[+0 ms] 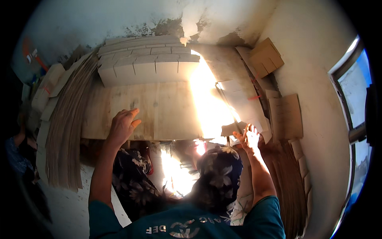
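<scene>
My left hand hovers over the front left of the wooden table, empty, with the thumb apart from the fingers. My right hand is at the table's front right edge with its fingers spread, close to the near end of some pale cardboard sheets. Whether its fingertips touch them I cannot tell. Along the back of the table stand rows of slotted cardboard dividers. Strong sunlight washes out part of the tabletop beside the pale sheets.
A tall stack of cardboard sheets flanks the table on the left, another stack on the right. Slotted cardboard pieces lean by the right wall, near a window. Part of a person shows at the far left.
</scene>
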`<act>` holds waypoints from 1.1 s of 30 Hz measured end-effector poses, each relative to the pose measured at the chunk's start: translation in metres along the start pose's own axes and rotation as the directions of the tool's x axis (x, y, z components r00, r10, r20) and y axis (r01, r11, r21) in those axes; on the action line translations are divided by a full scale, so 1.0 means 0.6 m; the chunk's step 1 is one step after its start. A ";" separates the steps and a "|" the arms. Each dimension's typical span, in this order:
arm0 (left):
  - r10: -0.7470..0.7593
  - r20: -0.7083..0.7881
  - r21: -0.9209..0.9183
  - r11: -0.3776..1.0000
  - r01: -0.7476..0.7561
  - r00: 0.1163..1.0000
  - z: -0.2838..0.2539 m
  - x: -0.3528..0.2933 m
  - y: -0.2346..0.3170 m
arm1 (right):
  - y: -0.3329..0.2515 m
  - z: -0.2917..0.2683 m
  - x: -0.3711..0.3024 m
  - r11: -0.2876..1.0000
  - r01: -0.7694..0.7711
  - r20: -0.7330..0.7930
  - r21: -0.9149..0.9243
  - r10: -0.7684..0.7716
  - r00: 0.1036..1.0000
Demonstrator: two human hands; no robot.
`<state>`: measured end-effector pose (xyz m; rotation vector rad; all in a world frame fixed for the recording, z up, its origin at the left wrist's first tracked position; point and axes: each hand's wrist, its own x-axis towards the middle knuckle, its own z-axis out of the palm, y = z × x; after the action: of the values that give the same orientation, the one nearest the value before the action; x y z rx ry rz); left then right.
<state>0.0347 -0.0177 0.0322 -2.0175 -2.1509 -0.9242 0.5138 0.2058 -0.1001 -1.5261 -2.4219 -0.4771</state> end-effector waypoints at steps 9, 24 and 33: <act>-0.076 0.060 0.115 0.991 0.068 0.995 0.117 0.197 -0.054 | 0.020 0.042 0.008 0.887 0.342 0.248 -0.309 -0.272 0.930; 0.129 -0.093 0.379 0.921 -0.085 0.987 0.287 0.406 -0.169 | 0.063 -0.048 0.050 0.943 -0.138 0.342 0.302 0.028 0.939; 0.252 -0.163 0.208 0.954 -0.216 0.954 0.270 0.406 -0.186 | 0.083 -0.093 0.028 0.995 0.033 0.032 0.089 -0.036 0.999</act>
<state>-0.0466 0.2761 -0.0398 -1.9536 -1.7808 -0.8071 0.5533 0.2178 -0.0353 -1.4698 -2.4639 -0.3483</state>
